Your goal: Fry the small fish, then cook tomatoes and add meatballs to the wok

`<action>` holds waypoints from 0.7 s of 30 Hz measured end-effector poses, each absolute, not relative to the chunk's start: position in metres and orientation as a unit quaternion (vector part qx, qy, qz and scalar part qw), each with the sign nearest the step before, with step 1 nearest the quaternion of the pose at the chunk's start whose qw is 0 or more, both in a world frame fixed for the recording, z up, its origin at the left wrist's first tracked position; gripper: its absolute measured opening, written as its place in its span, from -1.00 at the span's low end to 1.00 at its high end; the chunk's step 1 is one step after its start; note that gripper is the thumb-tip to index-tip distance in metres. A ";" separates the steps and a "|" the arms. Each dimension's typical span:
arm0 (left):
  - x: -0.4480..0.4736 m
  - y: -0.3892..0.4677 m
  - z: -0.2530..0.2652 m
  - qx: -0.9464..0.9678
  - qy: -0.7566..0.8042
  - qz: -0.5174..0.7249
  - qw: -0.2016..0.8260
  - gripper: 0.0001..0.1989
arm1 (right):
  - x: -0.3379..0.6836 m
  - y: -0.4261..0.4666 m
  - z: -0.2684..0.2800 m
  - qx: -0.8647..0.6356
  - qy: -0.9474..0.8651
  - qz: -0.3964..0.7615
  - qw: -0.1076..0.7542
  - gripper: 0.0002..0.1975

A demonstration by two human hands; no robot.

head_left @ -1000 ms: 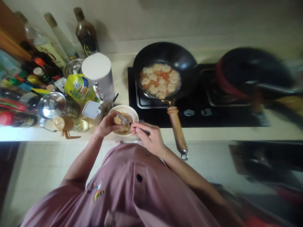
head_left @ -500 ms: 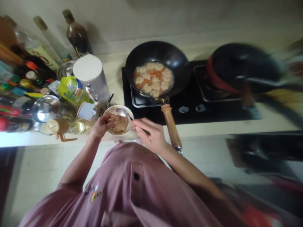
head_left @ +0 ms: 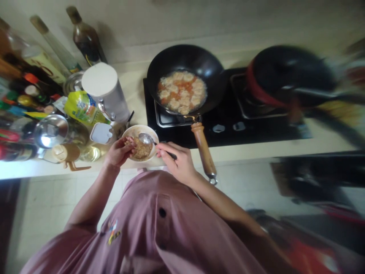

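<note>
A white bowl [head_left: 154, 133] of minced meat [head_left: 142, 149] stands on the counter near its front edge. My left hand [head_left: 119, 151] is at the bowl's left side, its fingers curled over the rim around some of the mince; its palm is hidden. In my right hand [head_left: 178, 160] is the dark handle of a metal spoon [head_left: 145, 138], whose head is over the mince. Behind and to the right, a black wok [head_left: 213, 64] on the hob holds several pale meatballs [head_left: 172, 104] in reddish-orange liquid.
The wok's wooden handle [head_left: 203, 148] juts over the counter edge beside my right forearm. A red-sided pan [head_left: 261, 89] sits on the right burner. Left of the bowl crowd a white-lidded canister [head_left: 101, 82], a yellow pouch [head_left: 80, 106], a tan jug [head_left: 66, 153] and several bottles.
The view has shifted slightly, so everything sits a little further left. My left hand has drawn slightly back toward the bowl's left rim. The spoon stays over the mince.
</note>
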State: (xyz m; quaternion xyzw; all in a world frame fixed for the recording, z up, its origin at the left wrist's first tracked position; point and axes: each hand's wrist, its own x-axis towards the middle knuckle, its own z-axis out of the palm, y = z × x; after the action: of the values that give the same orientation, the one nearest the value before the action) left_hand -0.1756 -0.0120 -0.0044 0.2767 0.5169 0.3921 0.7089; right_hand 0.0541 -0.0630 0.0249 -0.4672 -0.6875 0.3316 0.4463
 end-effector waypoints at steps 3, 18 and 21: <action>-0.173 -0.013 -0.002 0.300 0.518 0.401 0.694 -0.57 | 0.054 -0.064 0.024 -0.474 -0.686 0.331 0.441 -0.76; -0.171 -0.015 -0.006 0.420 0.557 0.378 0.609 -0.61 | 0.071 -0.076 0.065 -0.490 -0.560 0.442 0.502 -0.78; -0.167 -0.014 -0.006 0.439 0.561 0.370 0.596 -0.63 | 0.093 -0.083 0.080 -0.503 -0.490 0.460 0.544 -0.71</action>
State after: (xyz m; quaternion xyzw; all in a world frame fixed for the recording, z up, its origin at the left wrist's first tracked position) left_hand -0.1675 -0.0145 -0.0056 0.4388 0.5613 0.3698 0.5964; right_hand 0.0928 -0.0826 0.0796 -0.5026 -0.4897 0.4599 0.5441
